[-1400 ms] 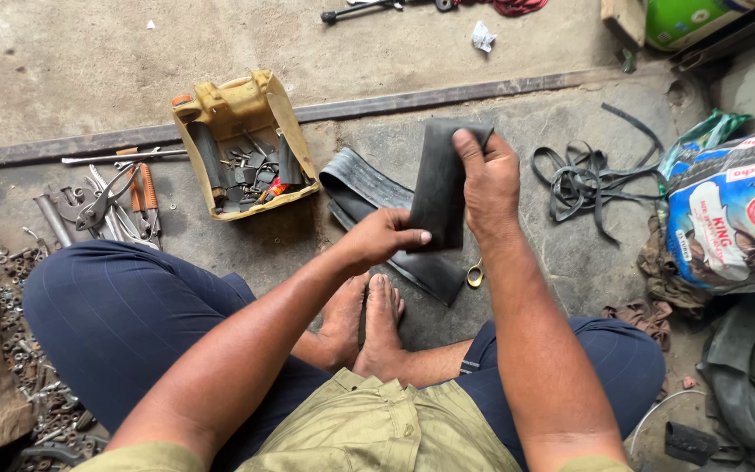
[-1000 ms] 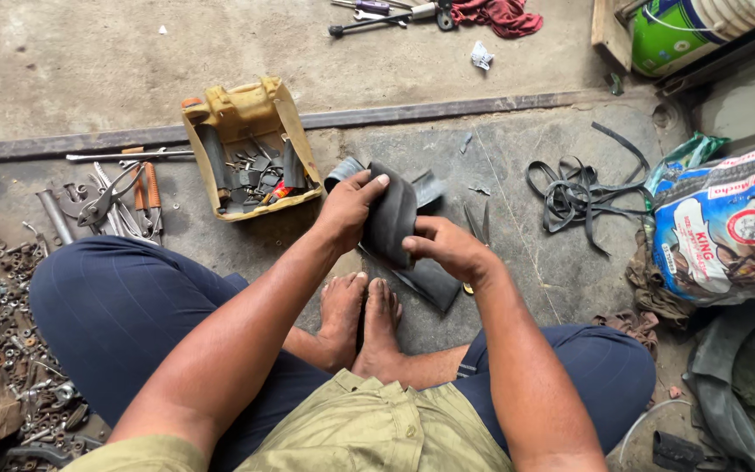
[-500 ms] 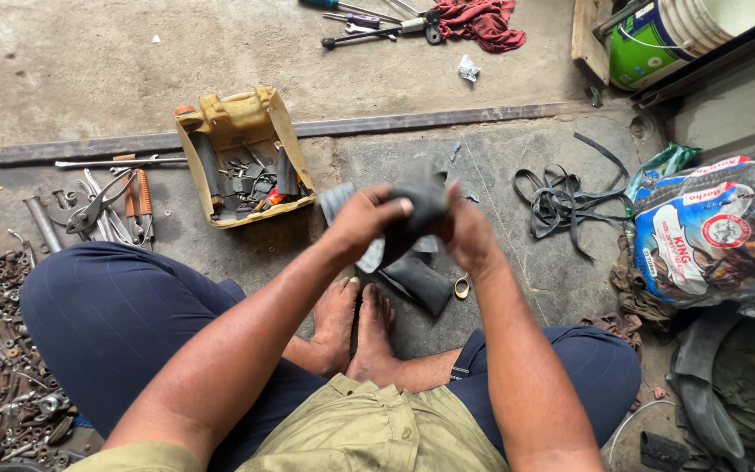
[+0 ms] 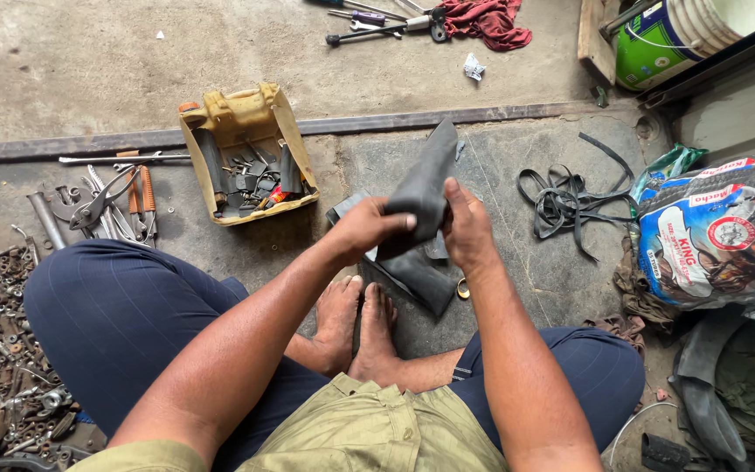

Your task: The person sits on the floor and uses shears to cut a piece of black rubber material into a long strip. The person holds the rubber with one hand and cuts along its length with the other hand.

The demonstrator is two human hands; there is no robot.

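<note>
I sit on the floor with both hands gripping a black piece of rubber inner tube (image 4: 425, 179) in front of me. My left hand (image 4: 367, 229) pinches its lower left edge with the thumb on top. My right hand (image 4: 469, 229) holds its right edge, thumb pointing up. The strip stands up and leans away from me. A second length of black tube (image 4: 419, 277) lies on the floor just below, beside the yellow handle of scissors (image 4: 462, 288). My bare feet (image 4: 360, 323) rest together under my hands.
A cut-open yellow jug (image 4: 242, 149) holding small tools sits at the upper left, with pliers and wrenches (image 4: 111, 205) beside it. Nuts and bolts (image 4: 6, 350) litter the left. Rubber strips (image 4: 570, 201), a printed sack (image 4: 723, 232) and a bucket (image 4: 683, 31) lie right.
Over the last second I bunched the tube piece between both hands, then spread it out again; it now stands flatter and taller, its far end lifted toward the metal rail.
</note>
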